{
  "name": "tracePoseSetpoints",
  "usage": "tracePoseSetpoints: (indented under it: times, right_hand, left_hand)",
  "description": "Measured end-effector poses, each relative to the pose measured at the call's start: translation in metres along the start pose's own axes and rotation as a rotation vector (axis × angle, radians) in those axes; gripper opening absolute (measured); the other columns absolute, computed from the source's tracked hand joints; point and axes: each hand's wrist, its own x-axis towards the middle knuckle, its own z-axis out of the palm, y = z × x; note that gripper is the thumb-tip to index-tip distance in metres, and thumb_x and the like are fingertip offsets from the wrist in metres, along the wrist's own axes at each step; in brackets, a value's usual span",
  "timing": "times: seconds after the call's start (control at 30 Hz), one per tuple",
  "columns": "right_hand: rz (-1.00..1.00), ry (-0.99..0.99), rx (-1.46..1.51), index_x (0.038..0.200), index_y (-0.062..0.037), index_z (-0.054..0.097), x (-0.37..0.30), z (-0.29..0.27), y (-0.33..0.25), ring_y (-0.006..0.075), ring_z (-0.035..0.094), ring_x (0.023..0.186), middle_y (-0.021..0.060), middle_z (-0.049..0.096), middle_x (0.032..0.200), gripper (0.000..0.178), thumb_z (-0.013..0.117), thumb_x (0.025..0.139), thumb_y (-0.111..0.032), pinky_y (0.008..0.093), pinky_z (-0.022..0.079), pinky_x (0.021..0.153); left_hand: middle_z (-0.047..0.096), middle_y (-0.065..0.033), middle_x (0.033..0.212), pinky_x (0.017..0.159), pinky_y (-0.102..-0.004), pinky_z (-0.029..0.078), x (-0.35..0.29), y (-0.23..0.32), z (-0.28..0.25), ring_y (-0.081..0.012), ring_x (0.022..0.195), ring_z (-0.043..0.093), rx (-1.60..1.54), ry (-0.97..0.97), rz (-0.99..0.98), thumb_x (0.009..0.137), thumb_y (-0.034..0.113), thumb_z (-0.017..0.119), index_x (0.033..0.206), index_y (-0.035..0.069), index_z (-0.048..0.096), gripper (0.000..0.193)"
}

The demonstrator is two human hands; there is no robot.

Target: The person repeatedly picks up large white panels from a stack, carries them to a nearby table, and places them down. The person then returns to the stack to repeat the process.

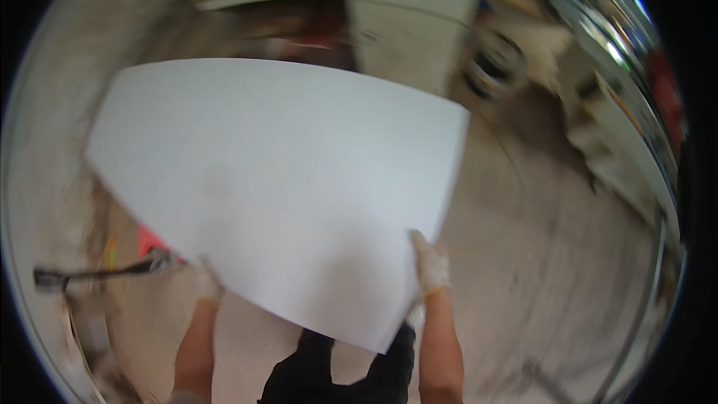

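Note:
A large flat white panel [284, 172] spans the middle of the view, tilted in front of my legs. My left hand [208, 281], in a pale glove, grips its near edge at the lower left. On the panel's right edge my right hand [430, 263], gloved too, is closed with the thumb on the top face. The other fingers of both hands are hidden beneath or behind the panel. Everything is somewhat blurred by motion.
A workbench [407, 30] with a wooden top stands beyond the panel. A round drum-like object [495, 63] sits right of it. At left, a black-handled tool [97, 275] lies near a red object [149, 241]. A pale wall runs along the left.

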Motion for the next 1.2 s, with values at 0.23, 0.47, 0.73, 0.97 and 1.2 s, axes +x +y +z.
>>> tracePoseSetpoints:
  times: [0.23,0.47,0.73,0.97,1.2]
  right_hand:
    - [0.103,0.017,0.701,0.14,0.0114,0.05,-0.031,-0.027,-0.013,0.0289,0.063,0.114,0.0185,0.062,0.132,0.058,0.073,0.093,-0.015,0.0386,0.051,0.102]
    - [0.253,-0.107,0.672,0.133,0.0041,0.06,-0.116,-0.13,0.075,0.0312,0.065,0.11,0.0192,0.066,0.124,0.051,0.058,0.105,-0.038,0.05,0.053,0.097]
    - [0.192,0.228,0.597,0.137,0.0117,0.059,-0.296,-0.284,0.073,0.0337,0.059,0.125,0.022,0.065,0.133,0.054,0.061,0.104,-0.032,0.0448,0.045,0.109]
    - [0.047,0.718,0.048,0.106,0.0121,0.072,-0.402,-0.351,0.106,0.028,0.067,0.077,0.0195,0.073,0.085,0.047,0.074,0.09,-0.032,0.0411,0.054,0.076]
    - [0.138,0.756,0.283,0.105,0.0122,0.07,-0.503,-0.38,0.189,0.0234,0.064,0.083,0.0181,0.071,0.089,0.044,0.072,0.092,-0.029,0.0388,0.051,0.078]
  left_hand:
    - [0.067,-0.0386,0.114,0.1,-0.0518,0.047,-0.042,0.065,0.029,-0.0503,0.116,0.064,-0.387,0.354,-0.502,0.099,0.076,0.034,0.115,-0.016,0.067,0.099]
    - [0.061,-0.041,0.127,0.105,-0.0506,0.045,-0.2,0.054,0.052,-0.0516,0.124,0.059,-0.568,0.027,-0.504,0.097,0.076,0.041,0.131,-0.017,0.057,0.1]
    - [0.037,-0.0202,0.163,0.119,-0.037,0.035,-0.135,-0.123,-0.063,-0.0332,0.145,0.041,-1.09,0.127,-0.181,0.092,0.077,0.054,0.16,-0.003,0.028,0.109]
    - [0.043,-0.0138,0.161,0.119,-0.0538,0.037,-0.174,-0.182,-0.148,-0.0396,0.145,0.043,-1.506,-0.233,-0.215,0.108,0.06,0.033,0.159,0.008,0.037,0.073]
    - [0.044,-0.0121,0.161,0.12,-0.0522,0.034,-0.221,-0.206,-0.136,-0.0371,0.146,0.041,-1.514,-0.375,-0.099,0.109,0.056,0.032,0.158,0.008,0.037,0.069]
